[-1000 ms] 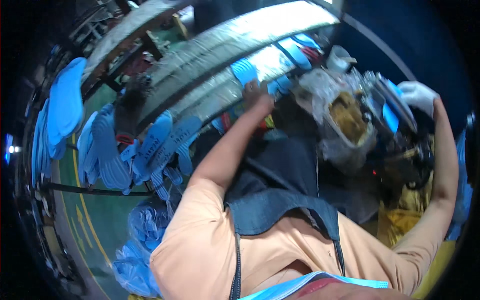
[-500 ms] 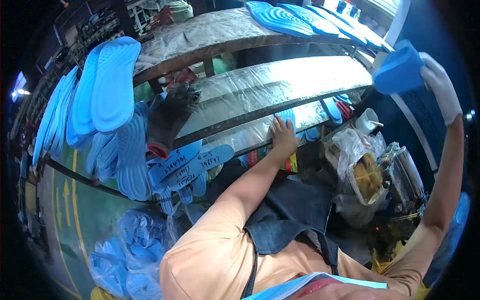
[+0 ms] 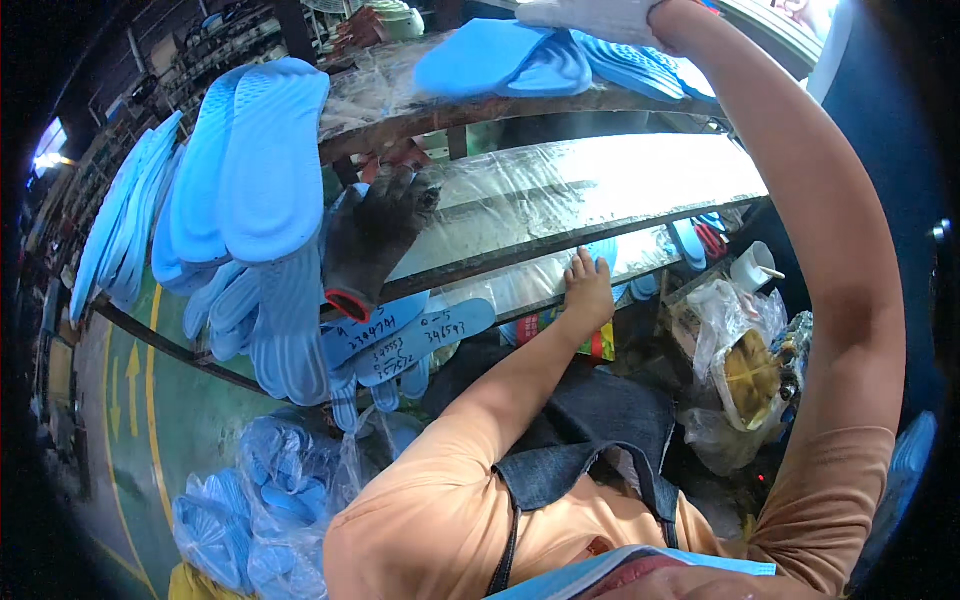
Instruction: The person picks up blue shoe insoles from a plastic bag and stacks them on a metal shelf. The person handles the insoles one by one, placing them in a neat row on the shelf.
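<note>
My right hand (image 3: pixel 598 18), in a white glove, is at the top edge over the upper shelf. Its fingers are partly cut off by the frame, but they close on a blue insole (image 3: pixel 478 58) that lies or hovers over other insoles at the shelf's far side. More blue insoles (image 3: pixel 635 68) are laid along that shelf to the right. My bare left hand (image 3: pixel 590 290) rests with fingers stretched out at the lower shelf's edge, touching a blue insole (image 3: pixel 603 252) there.
The upper shelf (image 3: pixel 385 110) and plastic-covered middle shelf (image 3: pixel 590 180) span the front. A dark glove (image 3: pixel 370 240) hangs at the left beside stacked insoles (image 3: pixel 272 165). Bagged insoles (image 3: pixel 285 480) stand on the green floor. A white cup (image 3: pixel 752 265) and a plastic bag (image 3: pixel 735 330) are at right.
My right hand has swung from the far right, up and leftward, carrying the blue insole to the upper shelf. My left hand stays on the lower shelf.
</note>
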The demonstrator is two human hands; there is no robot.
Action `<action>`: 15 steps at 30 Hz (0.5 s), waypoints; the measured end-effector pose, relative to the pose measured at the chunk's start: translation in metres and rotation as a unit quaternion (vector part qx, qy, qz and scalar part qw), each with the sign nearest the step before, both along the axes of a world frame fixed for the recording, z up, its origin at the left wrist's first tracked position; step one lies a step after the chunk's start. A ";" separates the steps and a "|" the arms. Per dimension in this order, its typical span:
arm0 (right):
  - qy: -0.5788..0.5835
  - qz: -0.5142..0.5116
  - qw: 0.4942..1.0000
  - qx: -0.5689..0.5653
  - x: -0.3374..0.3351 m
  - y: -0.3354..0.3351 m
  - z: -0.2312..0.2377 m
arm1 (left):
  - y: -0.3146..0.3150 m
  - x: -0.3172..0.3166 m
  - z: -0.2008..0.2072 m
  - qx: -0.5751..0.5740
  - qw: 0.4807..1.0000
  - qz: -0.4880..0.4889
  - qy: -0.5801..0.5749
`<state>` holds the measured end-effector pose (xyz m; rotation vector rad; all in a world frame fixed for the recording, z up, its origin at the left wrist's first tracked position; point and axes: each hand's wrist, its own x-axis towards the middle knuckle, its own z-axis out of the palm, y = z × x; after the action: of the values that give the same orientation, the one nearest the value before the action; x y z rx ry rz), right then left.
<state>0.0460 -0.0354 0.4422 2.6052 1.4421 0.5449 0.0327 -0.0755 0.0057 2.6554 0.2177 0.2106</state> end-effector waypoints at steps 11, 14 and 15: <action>0.135 -0.084 0.978 0.136 0.026 0.022 -0.004 | 0.002 0.004 -0.012 0.013 0.998 -0.009 -0.054; 0.074 -0.043 0.987 0.138 0.030 0.019 -0.012 | 0.002 0.003 -0.014 0.023 0.999 0.002 -0.047; 0.058 -0.027 0.988 0.143 0.028 0.015 -0.012 | 0.003 0.002 -0.012 0.023 0.999 0.004 -0.039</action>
<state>0.0741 -0.0206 0.4297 2.9339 1.4149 0.6465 0.0345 -0.0730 -0.0064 2.6862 0.2002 0.3263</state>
